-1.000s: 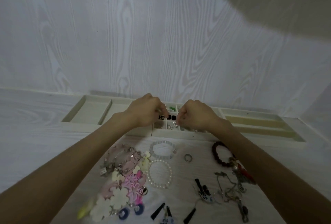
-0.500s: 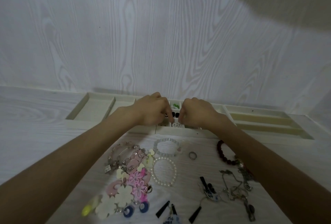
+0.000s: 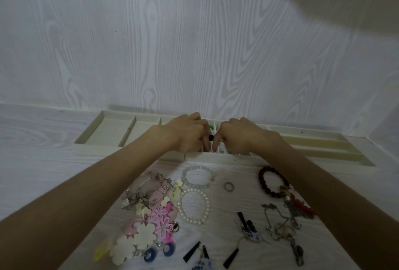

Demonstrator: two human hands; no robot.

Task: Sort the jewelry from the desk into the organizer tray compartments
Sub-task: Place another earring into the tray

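Two hands, left [image 3: 190,134] and right [image 3: 235,138], curled fingertip to fingertip over organizer tray [image 3: 103,133] middle compartments, grasp unclear; three bead bracelets [image 3: 195,207] nearer on desk [image 3: 43,161].

Both forearms bare to the left hand [image 3: 187,133] and right hand [image 3: 237,135], no sleeves

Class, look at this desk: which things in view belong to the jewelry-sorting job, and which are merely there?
Belongs to the job:
cream compartmented organizer tray
both hands, left and right, over its small middle compartments
white pearl bracelet
dark red bead bracelet
silver ring
pink flower-shaped pieces

Merely there:
white wood-grain desk
white wood-grain wall
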